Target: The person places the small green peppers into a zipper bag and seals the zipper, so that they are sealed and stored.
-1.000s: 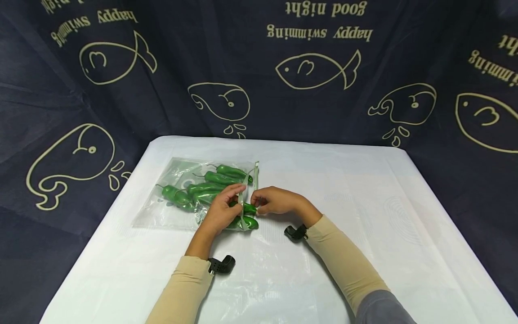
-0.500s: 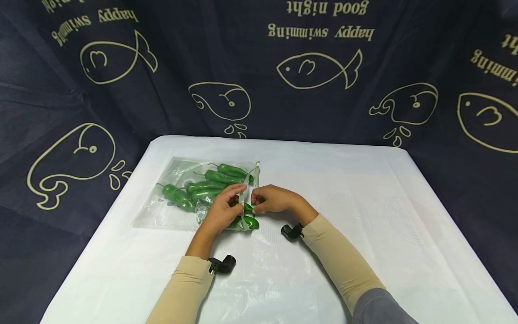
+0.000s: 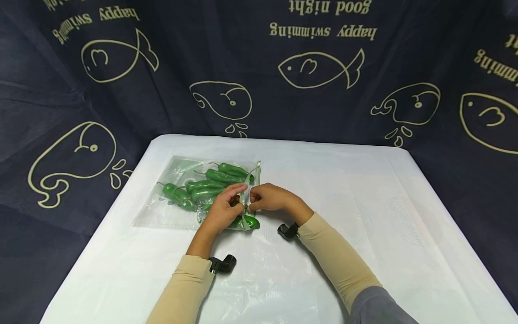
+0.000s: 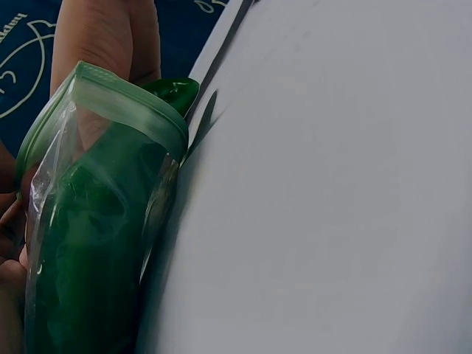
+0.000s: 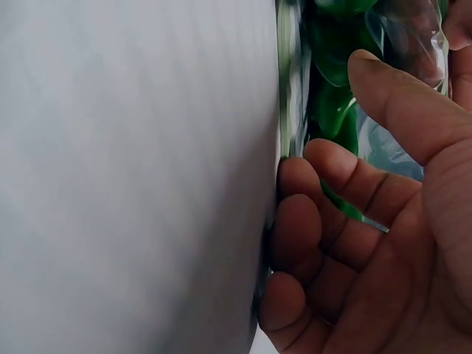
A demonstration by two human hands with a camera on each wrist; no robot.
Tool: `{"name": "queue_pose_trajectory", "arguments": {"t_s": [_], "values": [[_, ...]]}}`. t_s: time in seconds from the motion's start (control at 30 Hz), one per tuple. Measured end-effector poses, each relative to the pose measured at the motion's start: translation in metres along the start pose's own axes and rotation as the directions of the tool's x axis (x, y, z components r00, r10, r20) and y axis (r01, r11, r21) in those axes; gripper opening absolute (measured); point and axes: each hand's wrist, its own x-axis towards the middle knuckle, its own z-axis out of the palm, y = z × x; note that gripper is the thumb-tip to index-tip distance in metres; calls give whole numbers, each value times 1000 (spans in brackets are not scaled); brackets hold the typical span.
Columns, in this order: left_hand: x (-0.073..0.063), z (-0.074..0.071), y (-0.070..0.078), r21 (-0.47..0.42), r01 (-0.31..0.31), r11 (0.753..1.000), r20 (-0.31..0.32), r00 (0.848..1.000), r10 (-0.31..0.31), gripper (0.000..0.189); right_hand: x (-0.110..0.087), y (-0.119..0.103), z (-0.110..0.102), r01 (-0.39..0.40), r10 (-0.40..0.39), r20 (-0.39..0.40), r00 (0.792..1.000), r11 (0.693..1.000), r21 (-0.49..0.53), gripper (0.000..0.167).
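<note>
A clear zip bag point(image 3: 151, 216) lies on the table with several green peppers point(image 3: 205, 184) inside. My left hand point(image 3: 220, 209) pinches the upper lip of its mouth and keeps it raised. At that opening, my right hand point(image 3: 271, 198) has its thumb tip against the end of a green pepper point(image 5: 335, 55); its other fingers are loosely bent by the lower lip. One more pepper point(image 3: 252, 222) pokes its tip out of the mouth at the near corner. In the left wrist view, the bag's green zip strip point(image 4: 136, 114) arches over a pepper.
The white-covered table point(image 3: 344, 202) extends to the right of the bag. Behind it hangs a dark blue curtain point(image 3: 259, 117) printed with fish and whales. Each wrist wears a black camera point(image 3: 222, 264).
My right hand has moved a little left, and the pepper at its thumb has slid further into the bag. My left hand keeps its hold on the lip.
</note>
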Motion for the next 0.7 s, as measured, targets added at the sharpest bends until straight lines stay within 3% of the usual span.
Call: {"name": "queue_pose_trajectory", "arguments": {"t_s": [0.53,0.7], "values": [[1,0,4,14,-12,1000,0,1000,12,58,3,1,-1,-19,19,-35,999,1000,-3,20],[-1,0,5,42,-12,999,8,1000,11,56,-3,3,-1,-15,16,-10,1000,1000,25,20]]}}
